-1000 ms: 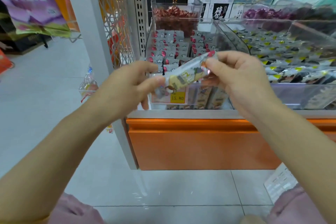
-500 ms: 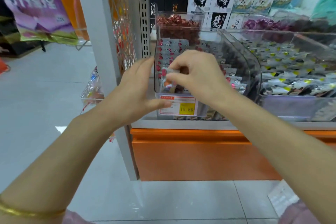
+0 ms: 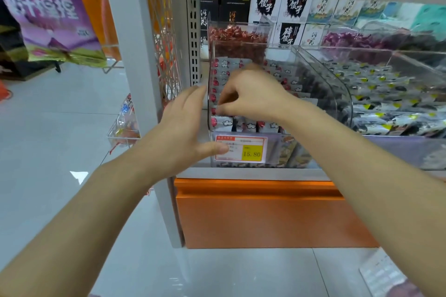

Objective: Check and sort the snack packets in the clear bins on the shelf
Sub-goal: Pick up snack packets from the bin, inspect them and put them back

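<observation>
Right hand (image 3: 253, 94) inside leftmost clear bin (image 3: 337, 94), fingers curled, pinching red-and-white snack packet (image 3: 220, 111) near front-left corner. Left hand (image 3: 183, 128) flat against bin's outer wall, fingers straight, holding nothing. Advice: seat packet flush with neighbouring rows (image 3: 223, 72), print matching; brace bin against sliding.

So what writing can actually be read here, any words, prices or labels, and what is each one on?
"15.80": yellow patch of the price tag on the clear bin front.
"碎银子": white boxes at the shelf's back.
Purple bag, upper left: large white characters, too blurred to read.
Price tag's small lines, black boxes, snack packets: too small.
</observation>
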### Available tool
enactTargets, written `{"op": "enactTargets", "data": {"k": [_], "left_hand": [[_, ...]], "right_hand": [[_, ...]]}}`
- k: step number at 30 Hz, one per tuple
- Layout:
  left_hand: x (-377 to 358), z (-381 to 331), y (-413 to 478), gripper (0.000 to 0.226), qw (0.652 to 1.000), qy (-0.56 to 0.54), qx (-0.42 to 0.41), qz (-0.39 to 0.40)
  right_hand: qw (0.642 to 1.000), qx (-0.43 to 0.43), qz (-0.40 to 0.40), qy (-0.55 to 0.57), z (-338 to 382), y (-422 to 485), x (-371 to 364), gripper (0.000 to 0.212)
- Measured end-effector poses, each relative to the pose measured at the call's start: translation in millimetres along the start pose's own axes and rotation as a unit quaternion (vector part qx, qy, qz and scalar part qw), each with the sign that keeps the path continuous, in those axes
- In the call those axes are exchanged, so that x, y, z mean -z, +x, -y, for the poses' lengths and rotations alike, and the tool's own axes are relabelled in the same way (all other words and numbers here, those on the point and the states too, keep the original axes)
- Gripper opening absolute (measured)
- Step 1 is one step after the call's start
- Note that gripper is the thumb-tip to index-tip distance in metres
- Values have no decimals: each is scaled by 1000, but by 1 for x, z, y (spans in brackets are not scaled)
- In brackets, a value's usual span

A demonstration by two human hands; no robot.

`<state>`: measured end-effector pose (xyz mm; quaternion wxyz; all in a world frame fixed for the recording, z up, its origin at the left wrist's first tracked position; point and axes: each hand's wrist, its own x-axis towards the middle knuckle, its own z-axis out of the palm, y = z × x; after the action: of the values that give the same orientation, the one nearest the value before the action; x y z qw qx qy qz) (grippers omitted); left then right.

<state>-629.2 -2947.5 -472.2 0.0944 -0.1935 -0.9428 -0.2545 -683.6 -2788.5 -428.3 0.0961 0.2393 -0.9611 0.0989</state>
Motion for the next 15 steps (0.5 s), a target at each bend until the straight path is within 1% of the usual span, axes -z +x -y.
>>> {"op": "enactTargets", "data": {"k": [2, 3, 5, 7, 9, 13, 15], "left_hand": [[0, 2, 1, 115, 1000, 5, -4, -11], [1, 2, 1, 114, 1000, 3, -6, -18], [2, 1, 1, 110, 999, -2, -10, -34], [2, -1, 0, 104, 999, -2, -12, -48], [2, -3, 0, 97, 999, 2, -8, -53], [1, -7, 0, 74, 995, 47, -21, -81], [0, -10, 0, 61, 992, 90, -35, -84]], "right_hand": [[1000, 5, 4, -19, 0, 4, -4, 18], [1000, 4, -9, 7, 0, 4, -3, 16], [992, -13, -60, 108, -1, 1, 2, 10], [969, -37, -137, 200, -2, -5, 8, 10], [941, -54, -202, 265, -4, -13, 11, 9], [906, -85, -269, 314, -6, -25, 14, 8], [895, -98, -277, 336, -8, -28, 13, 8]]}}
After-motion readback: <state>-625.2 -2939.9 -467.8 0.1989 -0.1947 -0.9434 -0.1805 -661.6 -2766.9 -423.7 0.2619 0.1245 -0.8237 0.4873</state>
